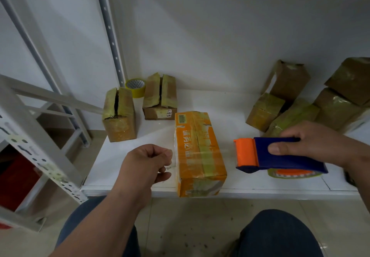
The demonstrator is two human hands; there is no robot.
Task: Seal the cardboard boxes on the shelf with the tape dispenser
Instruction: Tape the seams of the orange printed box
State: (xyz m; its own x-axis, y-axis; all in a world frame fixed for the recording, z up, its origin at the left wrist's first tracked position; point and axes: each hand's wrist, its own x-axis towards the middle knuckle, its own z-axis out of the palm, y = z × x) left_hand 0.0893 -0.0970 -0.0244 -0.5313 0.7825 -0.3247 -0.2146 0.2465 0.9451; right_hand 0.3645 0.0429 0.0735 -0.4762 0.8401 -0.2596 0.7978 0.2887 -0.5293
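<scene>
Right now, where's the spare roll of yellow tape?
The roll of yellow tape stands at the back left of the white shelf, against the wall, tucked between the two open-topped cardboard boxes.

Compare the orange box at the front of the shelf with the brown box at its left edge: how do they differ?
The orange box lies flat with its long side down; the brown box stands upright. The orange box's top seam is closed under tape; the brown box's top flaps gape along a dark slit. The orange box carries white printed characters; the brown box shows none. Both wear yellowish tape.
</scene>
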